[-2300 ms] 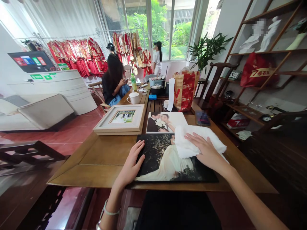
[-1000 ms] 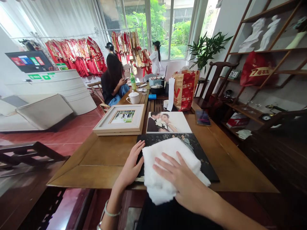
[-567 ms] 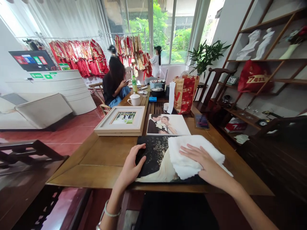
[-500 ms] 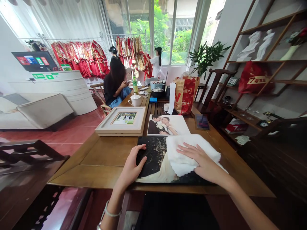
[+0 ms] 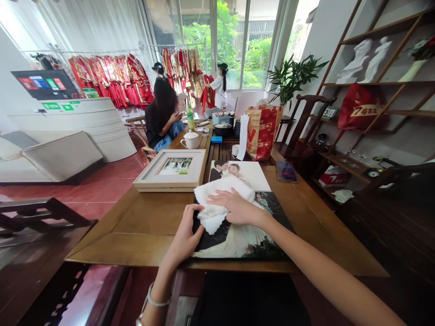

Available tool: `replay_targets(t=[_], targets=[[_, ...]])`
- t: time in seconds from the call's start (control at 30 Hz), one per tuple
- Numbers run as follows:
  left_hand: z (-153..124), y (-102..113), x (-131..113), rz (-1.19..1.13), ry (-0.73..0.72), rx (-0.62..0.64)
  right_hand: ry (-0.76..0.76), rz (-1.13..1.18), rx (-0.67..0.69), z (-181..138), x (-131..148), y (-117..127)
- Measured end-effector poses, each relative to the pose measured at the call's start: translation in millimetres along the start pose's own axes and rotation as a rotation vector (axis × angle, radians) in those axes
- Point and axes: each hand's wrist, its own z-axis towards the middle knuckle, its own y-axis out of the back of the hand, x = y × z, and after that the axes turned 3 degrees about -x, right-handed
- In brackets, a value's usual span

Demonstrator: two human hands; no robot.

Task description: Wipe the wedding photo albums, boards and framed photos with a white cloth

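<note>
A white cloth (image 5: pixel 217 201) meets a dark wedding photo panel (image 5: pixel 244 233) on a wooden table (image 5: pixel 146 226).
The right hand (image 5: pixel 238 209) presses flat, fingers spread, on the cloth; the left hand (image 5: pixel 185 235), fingers loosely extended, steadies the panel's left edge.

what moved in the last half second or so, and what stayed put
The right hand slid the white cloth from the right side of the dark photo panel to its upper left, bunching it. The left hand stayed pressed on the panel's left edge; the panel did not shift.
</note>
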Motion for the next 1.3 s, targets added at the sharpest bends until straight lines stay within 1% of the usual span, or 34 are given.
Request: replay_targets(t=[0.1, 0.23, 0.43, 0.53, 0.6, 0.67, 0.73, 0.83, 0.87, 0.93, 1.0, 1.07, 1.17, 1.23, 1.3], targets=[[-0.3, -0.2, -0.5, -0.002, 0.006, 0.006, 0.013, -0.001, -0.008, 3.7, 0.4, -2.5], [-1.1, -1.5, -0.1, -0.022, 0.029, 0.016, -0.020, -0.011, -0.024, -10.2, -10.5, -2.9], [-2.3, -1.4, 2.2, -0.040, 0.051, 0.037, -0.174, -0.056, -0.067, -44.1, -33.8, 5.3], [-2.7, -0.5, 3.6, -0.060, 0.076, 0.057, -0.270, -0.088, -0.107, -51.1, -34.8, 7.3], [-2.9, 0.0, 4.7, -0.064, 0.093, 0.068, -0.309, -0.105, -0.127, -52.4, -25.2, 3.5], [-3.4, 0.3, 6.1, -0.061, 0.110, 0.083, -0.308, -0.111, -0.125, -55.2, -6.4, -5.7], [-4.3, 0.4, 7.9, -0.053, 0.125, 0.099, -0.235, -0.099, -0.096, -62.8, 18.4, -18.5], [-5.9, 0.7, 10.5, -0.046, 0.103, 0.110, -0.059, -0.061, -0.063, -82.4, 52.4, -35.7], [-6.3, 0.8, 11.0, -0.045, 0.088, 0.111, -0.028, -0.049, -0.060, -89.1, 59.6, -38.7], [-6.7, 0.9, 11.3, -0.038, 0.072, 0.107, -0.029, -0.028, -0.052, -99.0, 64.8, -38.7], [-6.4, 0.8, 10.8, -0.027, 0.082, 0.102, -0.085, -0.022, -0.028, -101.7, 57.2, -31.6], [-5.9, 0.5, 10.6, -0.021, 0.094, 0.103, -0.179, -0.038, -0.027, -96.5, 39.5, -20.7], [-5.3, -0.3, 11.9, -0.029, 0.094, 0.109, -0.311, -0.047, -0.086, -78.1, 4.2, -4.5], [-5.2, -0.7, 13.6, -0.036, 0.092, 0.109, -0.350, -0.036, -0.125, -62.2, -16.5, 2.7], [-5.2, -0.7, 14.9, -0.038, 0.093, 0.109, -0.361, -0.033, -0.147, -46.6, -28.6, 5.7]])
